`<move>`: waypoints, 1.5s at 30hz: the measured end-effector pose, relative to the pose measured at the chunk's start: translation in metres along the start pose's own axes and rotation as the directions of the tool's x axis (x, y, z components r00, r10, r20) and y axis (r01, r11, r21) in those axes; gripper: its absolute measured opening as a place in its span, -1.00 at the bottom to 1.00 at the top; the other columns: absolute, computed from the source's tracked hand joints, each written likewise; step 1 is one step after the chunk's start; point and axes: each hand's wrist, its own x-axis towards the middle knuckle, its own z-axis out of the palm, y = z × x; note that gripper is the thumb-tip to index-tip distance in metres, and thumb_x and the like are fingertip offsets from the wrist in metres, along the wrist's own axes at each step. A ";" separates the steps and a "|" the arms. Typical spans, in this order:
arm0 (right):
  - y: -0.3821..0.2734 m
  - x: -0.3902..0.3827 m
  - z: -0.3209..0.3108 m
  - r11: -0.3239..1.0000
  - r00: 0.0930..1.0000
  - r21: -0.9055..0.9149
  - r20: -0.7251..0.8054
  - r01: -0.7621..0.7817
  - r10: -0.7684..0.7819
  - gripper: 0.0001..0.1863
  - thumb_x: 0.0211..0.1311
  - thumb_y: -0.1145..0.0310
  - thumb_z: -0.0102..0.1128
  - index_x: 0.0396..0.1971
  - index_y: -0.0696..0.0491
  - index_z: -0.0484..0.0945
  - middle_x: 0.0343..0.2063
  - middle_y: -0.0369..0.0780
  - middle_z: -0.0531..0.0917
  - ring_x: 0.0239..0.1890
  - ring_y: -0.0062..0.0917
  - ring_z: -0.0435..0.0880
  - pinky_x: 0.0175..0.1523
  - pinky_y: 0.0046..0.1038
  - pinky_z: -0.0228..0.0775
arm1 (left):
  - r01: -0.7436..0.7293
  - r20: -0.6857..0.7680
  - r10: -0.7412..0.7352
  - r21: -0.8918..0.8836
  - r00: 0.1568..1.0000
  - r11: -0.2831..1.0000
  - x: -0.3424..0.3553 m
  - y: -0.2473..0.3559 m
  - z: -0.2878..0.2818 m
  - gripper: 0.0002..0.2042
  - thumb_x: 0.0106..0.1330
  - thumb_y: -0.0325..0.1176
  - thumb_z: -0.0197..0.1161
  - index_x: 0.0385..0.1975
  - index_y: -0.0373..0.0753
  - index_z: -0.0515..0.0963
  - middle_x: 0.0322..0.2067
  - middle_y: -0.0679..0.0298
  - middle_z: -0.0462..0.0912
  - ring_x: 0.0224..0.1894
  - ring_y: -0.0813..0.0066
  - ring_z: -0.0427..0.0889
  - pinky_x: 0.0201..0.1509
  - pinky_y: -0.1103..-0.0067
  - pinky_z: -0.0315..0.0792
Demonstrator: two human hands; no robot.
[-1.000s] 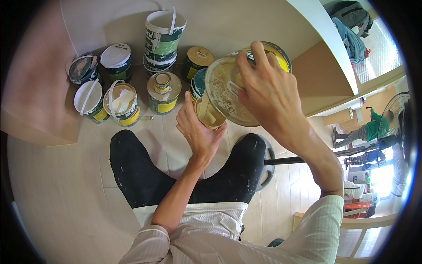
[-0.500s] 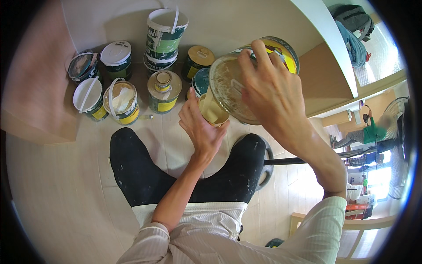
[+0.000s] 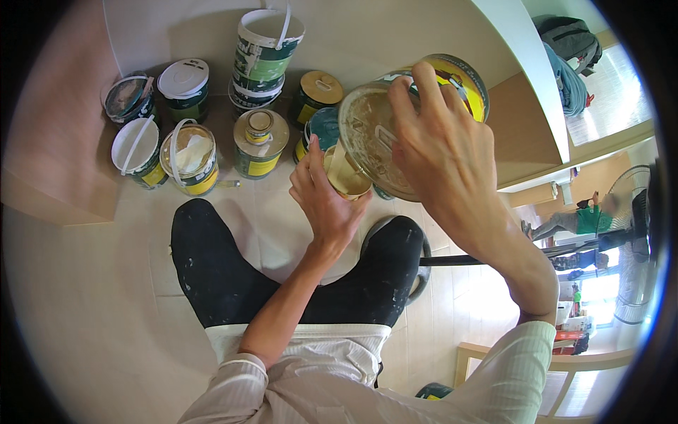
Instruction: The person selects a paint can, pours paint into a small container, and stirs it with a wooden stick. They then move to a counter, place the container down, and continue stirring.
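With the whole view taken as a clock face, a pale tiled floor (image 3: 85, 297) is seen below and to the left, crossed at 7 o'clock by legs (image 3: 219, 254) clad in paint-flecked black. At 3 o'clock a standing fan (image 3: 639, 244) is seen, with a co-worker in a green top (image 3: 587, 220) just beside it. At 11 o'clock a tall white-rimmed bucket (image 3: 265, 65) is stacked on another. At 1 o'clock, near the centre, a large tan-ended tin (image 3: 367, 131) is held tilted; its side is gripped by the right hand (image 3: 448, 141), fingers spread and curled over it. Just off centre at 12 o'clock, a small open tin (image 3: 347, 180) is clasped between the thumb and fingers of the left hand (image 3: 328, 208), below the large tin's lower edge. A pale strip is seen between the two; whether it is paint or a stick cannot be told. At 10 o'clock a lidded tin (image 3: 260, 157) is topped by a tiny tin (image 3: 259, 126).
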 end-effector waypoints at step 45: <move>0.047 -0.077 0.099 0.737 0.860 0.453 0.354 -0.501 0.367 -0.29 -0.09 0.11 0.61 0.04 0.21 0.62 -0.09 0.05 0.59 -0.04 0.05 0.73 0.06 -0.03 0.63 | 0.013 0.127 -0.001 -0.095 0.992 0.995 -0.035 -0.044 -0.021 0.22 -0.12 -0.39 0.73 0.58 -0.40 0.03 0.17 0.03 0.60 0.20 0.03 0.59 0.31 0.11 0.32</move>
